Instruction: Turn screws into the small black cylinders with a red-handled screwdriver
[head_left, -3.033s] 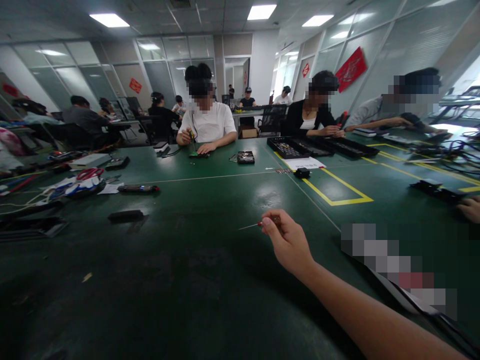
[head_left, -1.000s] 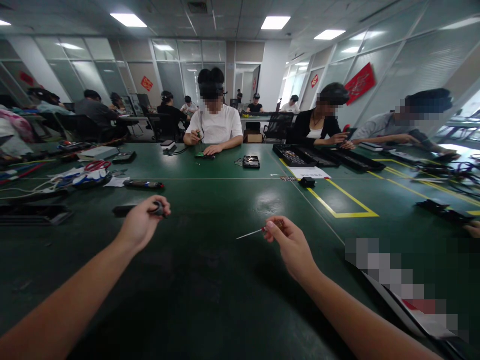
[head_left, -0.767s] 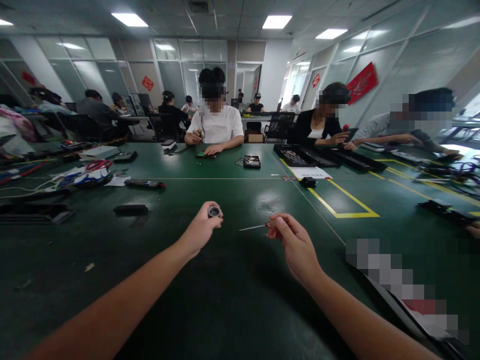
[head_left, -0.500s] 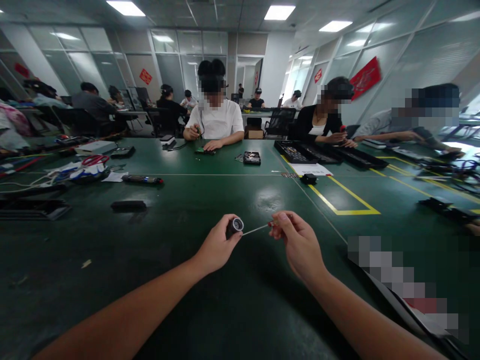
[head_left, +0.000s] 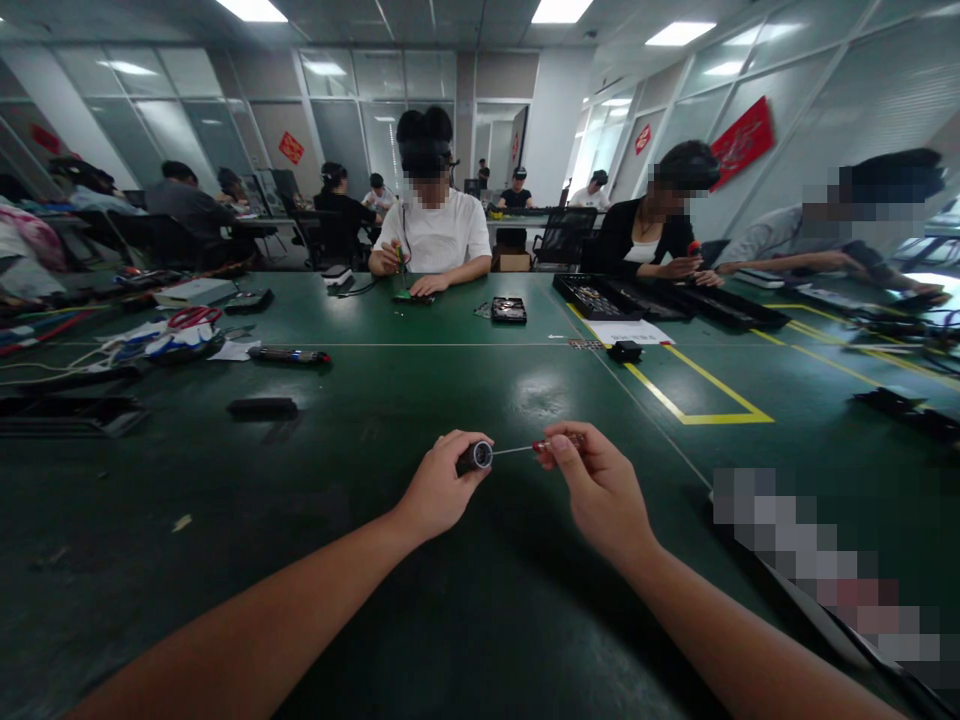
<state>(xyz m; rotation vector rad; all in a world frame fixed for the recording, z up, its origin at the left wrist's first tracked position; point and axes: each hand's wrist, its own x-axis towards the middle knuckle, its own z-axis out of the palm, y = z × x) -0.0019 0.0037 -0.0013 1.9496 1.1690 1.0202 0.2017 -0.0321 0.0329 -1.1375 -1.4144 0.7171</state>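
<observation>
Head view: glossy green tabletop (head_left: 360, 610), set in a ceiling-lit room with glass partitions (head_left: 180, 140). Reference item: the black cylinder (head_left: 465, 461). Beyond it sits a person in white (head_left: 439, 235); to its right lies a yellow tape outline (head_left: 724, 419). Left hand (head_left: 439, 490) is closed around the cylinder, end ring (head_left: 483, 455) exposed. Right hand (head_left: 602, 490) pinches a screwdriver (head_left: 538, 447), tip at that ring; contact unconfirmed.

Both hands (head_left: 442, 485) (head_left: 606, 488) curled, near each other

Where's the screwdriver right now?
Head view, just right of centre: the screwdriver is in the right hand, its tip by the round black part in the left hand.
</observation>
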